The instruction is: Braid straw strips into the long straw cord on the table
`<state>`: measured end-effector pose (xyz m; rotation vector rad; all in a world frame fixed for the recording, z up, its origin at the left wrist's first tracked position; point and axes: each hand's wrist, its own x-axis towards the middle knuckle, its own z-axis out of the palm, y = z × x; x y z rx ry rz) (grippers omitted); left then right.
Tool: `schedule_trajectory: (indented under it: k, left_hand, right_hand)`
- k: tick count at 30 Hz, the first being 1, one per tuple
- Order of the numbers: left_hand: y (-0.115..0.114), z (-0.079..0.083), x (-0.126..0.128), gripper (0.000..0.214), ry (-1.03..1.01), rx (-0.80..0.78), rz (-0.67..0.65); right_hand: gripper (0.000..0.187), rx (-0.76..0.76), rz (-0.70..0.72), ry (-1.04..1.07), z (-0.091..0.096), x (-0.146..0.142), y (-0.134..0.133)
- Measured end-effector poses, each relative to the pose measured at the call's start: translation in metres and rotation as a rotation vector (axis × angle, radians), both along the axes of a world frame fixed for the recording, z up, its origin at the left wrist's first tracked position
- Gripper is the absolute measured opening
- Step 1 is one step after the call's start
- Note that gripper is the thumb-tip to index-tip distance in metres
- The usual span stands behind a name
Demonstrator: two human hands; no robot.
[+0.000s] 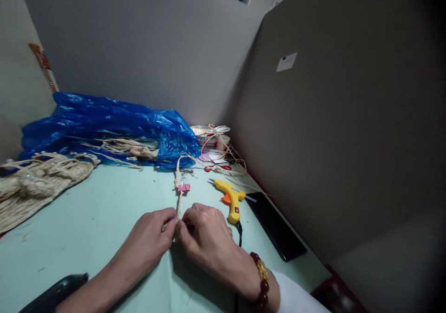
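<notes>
A thin pale braided cord [179, 205] runs down the table toward me, made of what looks like dried straw fibre. My left hand [158, 229] pinches its near end from the left. From the right, my right hand [205, 231] pinches the same end, fingertips close to the left ones. The fingers partly hide the strands between them. Beyond my hands, a pink binder clip [184, 188] grips the cord, which curves away behind it. Right of the clip lies a yellow glue gun [230, 197] with an orange trigger and a black cable.
A blue plastic bag [111, 113] holding loose straw lies along the back. Woven straw pieces [45, 183] rest at left. A black flat tray-like object [275, 227] lies at right, near the grey partition [334, 118]. Red-handled scissors [223, 168] and a small cup [223, 142] stand farther back.
</notes>
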<state>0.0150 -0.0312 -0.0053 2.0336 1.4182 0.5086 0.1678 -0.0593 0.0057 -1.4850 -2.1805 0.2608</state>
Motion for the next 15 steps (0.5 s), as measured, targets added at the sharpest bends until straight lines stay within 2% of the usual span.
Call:
schedule_trajectory:
  k: [4, 7, 12, 15]
  left_hand:
    - [-0.004, -0.001, 0.000, 0.024, -0.007, 0.027, 0.000]
    - [-0.004, -0.004, -0.001, 0.022, -0.041, 0.047, 0.008]
    - [0.001, -0.008, -0.001, 0.021, -0.119, 0.013, 0.048]
    - [0.006, -0.008, -0.002, 0.024, -0.262, -0.101, 0.030]
  right_hand:
    - [0.026, -0.113, 0.032, 0.167, 0.002, 0.002, 0.003]
    - [0.025, -0.111, 0.052, 0.202, 0.001, 0.001, 0.003]
    - [0.027, -0.036, 0.028, 0.088, -0.010, -0.007, 0.000]
    - [0.022, 0.076, 0.045, -0.060, -0.019, -0.010, -0.002]
